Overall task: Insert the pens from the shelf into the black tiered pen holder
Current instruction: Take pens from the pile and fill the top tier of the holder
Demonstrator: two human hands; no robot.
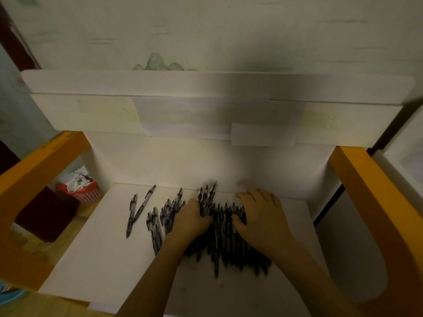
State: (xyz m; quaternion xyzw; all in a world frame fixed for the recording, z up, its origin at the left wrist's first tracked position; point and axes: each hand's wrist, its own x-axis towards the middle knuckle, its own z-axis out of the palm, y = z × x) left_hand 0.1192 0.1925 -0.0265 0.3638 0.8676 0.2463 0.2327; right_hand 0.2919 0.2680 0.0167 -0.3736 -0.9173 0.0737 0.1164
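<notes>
head view, looking steeply down, close over the white shelf [96, 248], facing the wall

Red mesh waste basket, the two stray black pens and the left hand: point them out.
Red mesh waste basket [88, 195]: head view, front wall.
Two stray black pens [143, 204]: head view, right pen's barrel.
Left hand [191, 217]: head view, back of hand.

A home room: painted wall [206, 30], red wastebasket [84, 193], wooden floor [75, 227].

Pens [225, 234] partly hidden under both hands, blurred.
</notes>
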